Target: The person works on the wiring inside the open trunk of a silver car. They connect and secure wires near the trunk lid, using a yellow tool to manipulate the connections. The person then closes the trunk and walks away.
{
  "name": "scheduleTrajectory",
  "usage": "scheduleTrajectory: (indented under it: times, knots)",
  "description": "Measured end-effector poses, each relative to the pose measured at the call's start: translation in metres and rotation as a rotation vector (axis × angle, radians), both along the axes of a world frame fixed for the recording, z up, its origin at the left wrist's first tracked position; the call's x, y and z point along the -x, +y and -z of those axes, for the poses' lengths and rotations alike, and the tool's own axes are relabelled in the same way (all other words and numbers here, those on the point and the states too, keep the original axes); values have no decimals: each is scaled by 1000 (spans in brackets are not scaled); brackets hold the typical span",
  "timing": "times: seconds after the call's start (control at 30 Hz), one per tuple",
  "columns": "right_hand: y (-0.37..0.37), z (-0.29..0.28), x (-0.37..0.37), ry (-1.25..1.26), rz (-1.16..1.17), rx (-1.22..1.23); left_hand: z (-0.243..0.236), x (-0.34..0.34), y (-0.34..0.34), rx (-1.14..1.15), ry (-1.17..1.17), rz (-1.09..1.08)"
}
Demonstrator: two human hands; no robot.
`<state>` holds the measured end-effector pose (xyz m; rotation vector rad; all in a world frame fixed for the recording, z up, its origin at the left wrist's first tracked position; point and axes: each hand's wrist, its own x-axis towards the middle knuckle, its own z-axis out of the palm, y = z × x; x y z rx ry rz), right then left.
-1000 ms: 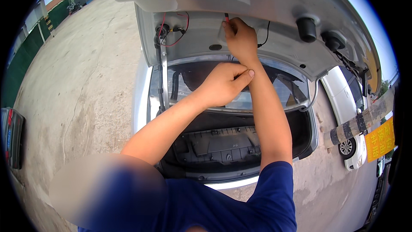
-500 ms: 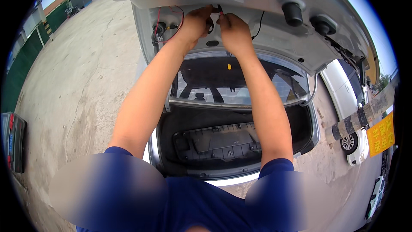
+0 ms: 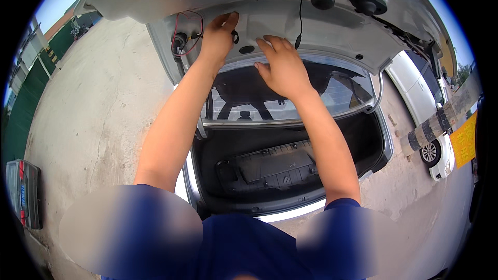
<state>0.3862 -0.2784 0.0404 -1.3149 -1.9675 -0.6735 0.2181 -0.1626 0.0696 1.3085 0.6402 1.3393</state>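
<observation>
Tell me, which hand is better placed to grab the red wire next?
Probably the left: the left hand is closer to the red wire, though a black thing shows by its palm. The right hand looks empty, but it's farther away.

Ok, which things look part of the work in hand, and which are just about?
Likely in the work:
left hand
right hand
trunk lid
small black item
red wire
black cable
perhaps black panel

Just about:
white car
dark car
yellow sign
striped pole
</observation>
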Motion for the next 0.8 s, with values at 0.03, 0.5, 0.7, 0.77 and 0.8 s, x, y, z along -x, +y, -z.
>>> scheduleTrajectory:
  times: [0.03,0.5,0.7,0.77,0.8]
  knots:
    - [-10,4,9,16,-33,10,18,10,-5,-8,43,-78]
    - [-183,287,151,1106,-280,874,286,152,-217,580,297,324]
    - [-229,322,166,1466,-420,1093,319,176,-265,439,606,455]
    - [-234,329,158,1417,-442,1172,321,174,-276,429,642,440]
    - [-234,331,154,1393,-453,1208,321,173,-279,412,669,439]
